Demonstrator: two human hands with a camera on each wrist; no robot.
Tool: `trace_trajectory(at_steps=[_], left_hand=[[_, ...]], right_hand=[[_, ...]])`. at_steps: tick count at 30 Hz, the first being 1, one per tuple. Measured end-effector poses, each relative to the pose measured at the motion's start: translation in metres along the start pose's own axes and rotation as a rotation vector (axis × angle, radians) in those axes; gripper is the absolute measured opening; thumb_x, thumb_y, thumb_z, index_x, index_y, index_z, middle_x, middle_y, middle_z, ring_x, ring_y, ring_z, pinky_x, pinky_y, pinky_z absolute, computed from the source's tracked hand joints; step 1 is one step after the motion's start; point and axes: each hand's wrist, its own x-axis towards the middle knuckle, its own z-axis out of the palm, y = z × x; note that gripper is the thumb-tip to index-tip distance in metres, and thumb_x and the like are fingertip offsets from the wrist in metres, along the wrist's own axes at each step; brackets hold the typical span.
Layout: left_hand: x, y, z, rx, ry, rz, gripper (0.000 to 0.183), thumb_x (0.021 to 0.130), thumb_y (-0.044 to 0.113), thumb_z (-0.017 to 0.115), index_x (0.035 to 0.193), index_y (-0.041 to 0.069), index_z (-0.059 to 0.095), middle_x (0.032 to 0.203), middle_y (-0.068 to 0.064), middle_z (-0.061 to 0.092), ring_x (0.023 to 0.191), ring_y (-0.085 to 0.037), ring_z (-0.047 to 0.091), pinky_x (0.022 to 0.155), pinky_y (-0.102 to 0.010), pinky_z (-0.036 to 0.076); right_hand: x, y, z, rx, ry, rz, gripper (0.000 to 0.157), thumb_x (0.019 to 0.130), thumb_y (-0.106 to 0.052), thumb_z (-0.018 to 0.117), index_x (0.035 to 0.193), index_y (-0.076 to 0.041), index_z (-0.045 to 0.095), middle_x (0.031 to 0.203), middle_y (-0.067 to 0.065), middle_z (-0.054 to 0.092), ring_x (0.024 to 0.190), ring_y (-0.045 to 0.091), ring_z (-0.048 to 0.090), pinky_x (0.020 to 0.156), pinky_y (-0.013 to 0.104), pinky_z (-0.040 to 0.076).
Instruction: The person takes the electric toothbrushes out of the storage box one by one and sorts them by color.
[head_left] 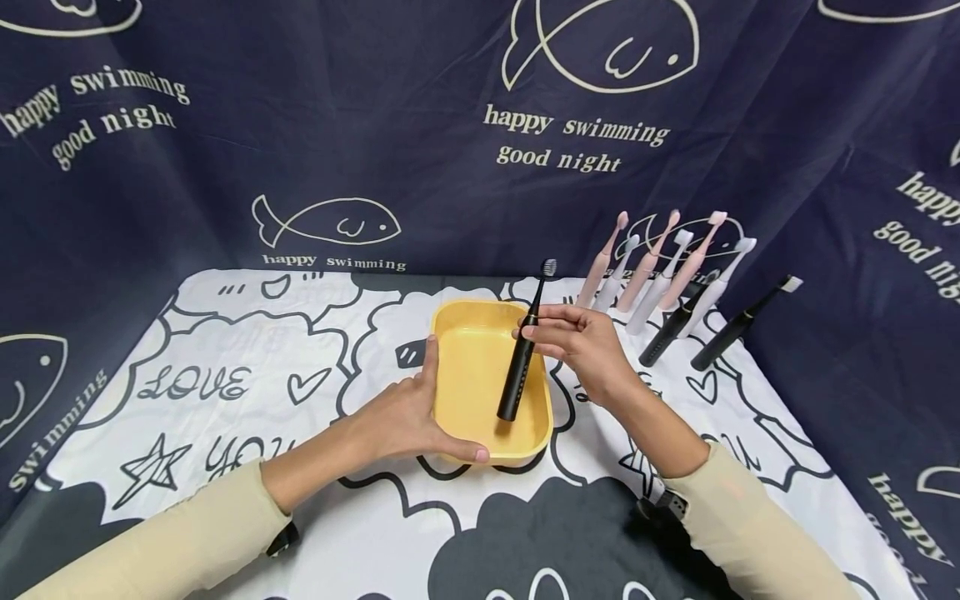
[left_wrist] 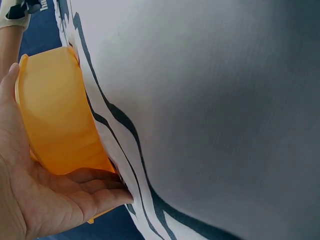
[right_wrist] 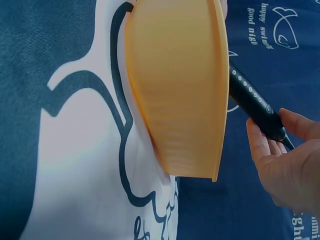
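A black electric toothbrush (head_left: 516, 379) is pinched between the thumb and fingers of my right hand (head_left: 581, 346), near the top of its handle. It slants over the yellow plastic tray (head_left: 457, 312), brush head up and handle end low over the tray floor; I cannot tell whether it touches. My left hand (head_left: 401, 412) lies against the tray's near left corner, thumb along the near rim and extended fingers along the left side. In the left wrist view, those fingers (left_wrist: 95, 192) rest beside the tray's wall (left_wrist: 60, 110). The right wrist view shows the handle (right_wrist: 252, 97) beyond the rim.
At the back right stand three pink toothbrushes (head_left: 641, 279), three white toothbrushes (head_left: 660, 292) and two black ones, a nearer black toothbrush (head_left: 723, 342) rightmost. A patterned black-and-white cloth (head_left: 247, 433) covers the table. Dark blue fabric (head_left: 420, 125) hangs behind and at both sides.
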Motion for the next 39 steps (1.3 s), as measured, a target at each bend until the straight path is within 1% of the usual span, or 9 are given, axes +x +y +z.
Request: trace_trajectory(at_steps=[6, 9, 12, 19, 22, 27, 32, 35, 39], left_hand=[[0.0, 0.0, 0.0, -0.002, 0.007, 0.0, 0.183, 0.062, 0.087, 0.095, 0.178, 0.014, -0.025, 0.143, -0.021, 0.072, 0.115, -0.021, 0.071, 0.102, -0.047, 0.059], [0.0, -0.001, 0.001, -0.004, 0.009, -0.005, 0.183, 0.06, 0.088, 0.095, 0.179, 0.014, -0.024, 0.144, -0.021, 0.071, 0.115, -0.021, 0.07, 0.103, -0.046, 0.058], [0.0, -0.001, 0.001, -0.003, 0.011, -0.007, 0.184, 0.06, 0.089, 0.095, 0.179, 0.012, -0.023, 0.145, -0.022, 0.071, 0.115, -0.021, 0.07, 0.103, -0.046, 0.058], [0.001, -0.001, 0.002, -0.001, 0.015, -0.006, 0.184, 0.059, 0.089, 0.095, 0.179, 0.011, -0.022, 0.145, -0.022, 0.071, 0.118, -0.022, 0.07, 0.105, -0.047, 0.058], [0.001, -0.001, 0.002, 0.004, 0.017, -0.006, 0.184, 0.059, 0.089, 0.095, 0.179, 0.011, -0.022, 0.147, -0.023, 0.07, 0.12, -0.024, 0.07, 0.106, -0.048, 0.058], [0.001, -0.001, 0.001, 0.006, 0.015, -0.008, 0.184, 0.06, 0.088, 0.095, 0.179, 0.012, -0.022, 0.148, -0.024, 0.069, 0.121, -0.024, 0.07, 0.107, -0.048, 0.058], [0.0, 0.0, 0.001, 0.001, 0.012, -0.01, 0.183, 0.06, 0.087, 0.096, 0.179, 0.011, -0.021, 0.153, -0.024, 0.067, 0.124, -0.025, 0.069, 0.109, -0.049, 0.058], [0.0, 0.0, 0.001, 0.0, 0.012, -0.012, 0.183, 0.06, 0.087, 0.096, 0.179, 0.011, -0.021, 0.155, -0.024, 0.066, 0.126, -0.026, 0.069, 0.111, -0.051, 0.057], [-0.001, 0.0, 0.002, -0.009, 0.016, -0.005, 0.183, 0.06, 0.086, 0.097, 0.179, 0.012, -0.021, 0.152, -0.022, 0.068, 0.126, -0.025, 0.069, 0.112, -0.051, 0.057]], right_hand=[[-0.003, -0.001, -0.006, 0.012, 0.015, 0.001, 0.042, 0.103, 0.002, 0.075, 0.142, 0.008, 0.06, 0.101, -0.007, 0.085, 0.096, 0.008, 0.085, 0.093, 0.024, 0.066], [-0.004, -0.002, -0.009, 0.03, 0.02, -0.007, 0.041, 0.104, 0.003, 0.074, 0.141, 0.009, 0.059, 0.1, -0.007, 0.084, 0.096, 0.009, 0.085, 0.094, 0.025, 0.066], [-0.006, -0.006, -0.011, 0.052, 0.028, -0.025, 0.036, 0.104, 0.005, 0.074, 0.137, 0.009, 0.061, 0.099, -0.006, 0.084, 0.095, 0.01, 0.085, 0.095, 0.026, 0.066], [-0.009, -0.013, -0.02, 0.111, 0.058, -0.058, 0.023, 0.104, 0.007, 0.072, 0.125, 0.0, 0.064, 0.096, -0.006, 0.085, 0.094, 0.009, 0.085, 0.091, 0.025, 0.066], [-0.011, -0.015, -0.024, 0.152, 0.053, -0.072, 0.022, 0.105, 0.009, 0.07, 0.124, 0.0, 0.063, 0.098, -0.003, 0.087, 0.095, 0.012, 0.086, 0.091, 0.026, 0.067], [-0.014, -0.019, -0.032, 0.167, 0.059, -0.076, 0.023, 0.105, 0.006, 0.073, 0.123, -0.001, 0.062, 0.1, -0.001, 0.088, 0.097, 0.013, 0.086, 0.091, 0.025, 0.066], [-0.018, -0.022, -0.039, 0.192, 0.081, -0.072, 0.027, 0.104, 0.007, 0.075, 0.124, -0.002, 0.059, 0.1, -0.001, 0.088, 0.096, 0.013, 0.086, 0.088, 0.024, 0.066], [-0.019, -0.022, -0.043, 0.209, 0.096, -0.087, 0.025, 0.103, 0.008, 0.075, 0.121, -0.002, 0.062, 0.099, -0.001, 0.087, 0.095, 0.012, 0.086, 0.088, 0.024, 0.066], [-0.02, -0.023, -0.049, 0.221, 0.106, -0.108, 0.022, 0.103, 0.009, 0.074, 0.118, -0.005, 0.066, 0.098, 0.0, 0.087, 0.094, 0.012, 0.086, 0.087, 0.024, 0.067]])
